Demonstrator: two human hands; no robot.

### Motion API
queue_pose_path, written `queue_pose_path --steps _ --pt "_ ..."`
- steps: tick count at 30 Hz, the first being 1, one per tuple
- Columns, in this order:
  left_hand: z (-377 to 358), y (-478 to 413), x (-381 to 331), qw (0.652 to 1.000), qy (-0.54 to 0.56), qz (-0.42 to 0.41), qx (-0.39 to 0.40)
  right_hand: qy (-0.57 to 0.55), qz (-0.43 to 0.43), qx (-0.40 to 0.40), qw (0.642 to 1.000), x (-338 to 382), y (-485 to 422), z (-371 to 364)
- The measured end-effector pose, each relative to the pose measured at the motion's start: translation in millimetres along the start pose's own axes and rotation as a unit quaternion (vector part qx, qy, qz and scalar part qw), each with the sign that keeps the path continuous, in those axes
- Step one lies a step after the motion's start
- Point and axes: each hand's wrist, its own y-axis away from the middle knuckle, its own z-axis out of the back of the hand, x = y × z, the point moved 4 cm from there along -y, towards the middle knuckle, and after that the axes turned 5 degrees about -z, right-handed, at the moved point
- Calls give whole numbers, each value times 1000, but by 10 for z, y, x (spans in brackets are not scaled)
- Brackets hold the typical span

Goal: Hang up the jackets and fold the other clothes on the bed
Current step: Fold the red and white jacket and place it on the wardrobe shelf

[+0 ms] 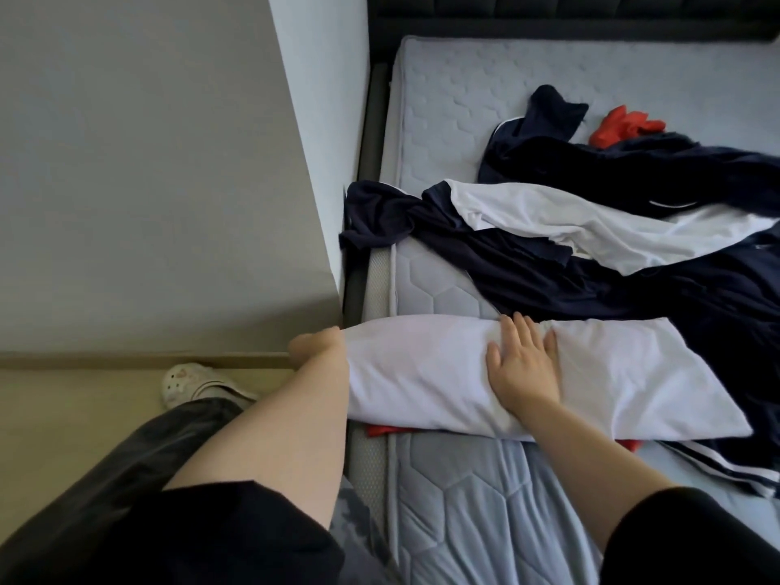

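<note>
Head view, task thing: a white garment (422, 373) lay across the near left edge of the mattress (460, 513), folded into a long band, its left end hanging over the bed's side.
Right hand: the right hand (523, 373) lay flat on the band's middle with fingers straight and spread, gripping nothing; probably it was pinning or smoothing the fold.
Left hand: the left hand (314, 344) sat at the band's overhanging left end, blurred and partly hidden by cloth, so whether it pinched the fabric could not be told; likely it was steadying that end.
Beneath the band: a red cloth (380, 429) peeked out at the near edge, apparently lying under the white garment.
Waiting pile: navy-and-white jackets (548, 263) sprawled unfolded just behind the band, one sleeve over the mattress side; a second red garment (620, 124) lay crumpled farther back.
Surroundings: a grey wall (147, 162) stood left, a dark headboard (548, 14) at the far end, a pale clog (185, 382) on the floor.
Writing: none readable; only a small white curved mark (671, 203) showed on navy cloth, too small to identify.
</note>
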Motion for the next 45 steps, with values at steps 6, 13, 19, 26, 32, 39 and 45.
queue_pose_path --steps 6,13,19,26,32,39,45 --pt "-431 563 -421 762 -295 -573 -67 -5 3 -2 1000 4 9 5" --pt "-990 656 143 617 -531 -555 172 -20 26 28 999 -25 -2 26" --pt "-931 545 -224 627 -546 -514 214 20 87 103 991 -68 -123 194" --pt "-894 667 -476 636 -527 -484 290 140 108 244 953 -285 -520 725" --pt "-724 671 -385 600 -581 -372 406 144 58 382 911 -528 -511 916" --pt "-634 759 -437 631 -537 -446 336 160 99 334 923 -494 -404 1038" --pt "-427 1039 -812 658 -454 -589 120 86 97 145 981 -567 -439 1584"
